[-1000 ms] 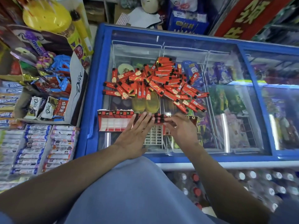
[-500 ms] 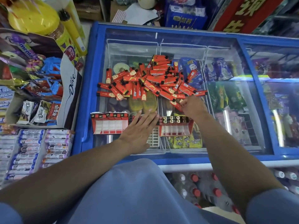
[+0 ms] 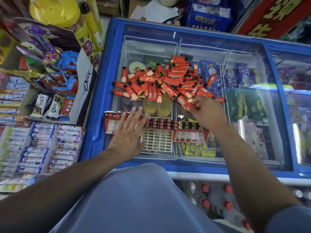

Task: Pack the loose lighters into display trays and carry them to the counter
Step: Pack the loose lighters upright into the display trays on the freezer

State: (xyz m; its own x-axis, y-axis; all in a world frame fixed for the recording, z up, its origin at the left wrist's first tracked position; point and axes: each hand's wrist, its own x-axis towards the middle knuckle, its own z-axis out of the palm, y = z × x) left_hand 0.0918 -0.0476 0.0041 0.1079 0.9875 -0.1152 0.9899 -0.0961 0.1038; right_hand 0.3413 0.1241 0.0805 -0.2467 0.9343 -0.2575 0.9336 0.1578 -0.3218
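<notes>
A heap of loose red lighters (image 3: 170,81) lies on the glass lid of a blue freezer (image 3: 107,81). In front of it stand display trays: a red one (image 3: 111,127) at left, a white grid tray (image 3: 157,140) with a row of lighters (image 3: 161,123) at its far edge, and a red tray (image 3: 190,137) at right holding gold-topped lighters (image 3: 191,125). My left hand (image 3: 129,133) lies flat with fingers spread over the left tray and the grid tray's edge. My right hand (image 3: 205,111) pinches red lighters (image 3: 185,103) at the heap's near edge.
A Dove chocolate box (image 3: 84,88) and racks of candy rolls (image 3: 55,145) crowd the left. Ice-cream packs show under the glass. Bottles with red caps (image 3: 215,197) stand below the freezer's front. My blue-clad knee (image 3: 134,199) fills the foreground.
My right hand left the right tray, reached forward to the heap and closed on red lighters at its near edge. The left hand stayed flat on the trays.
</notes>
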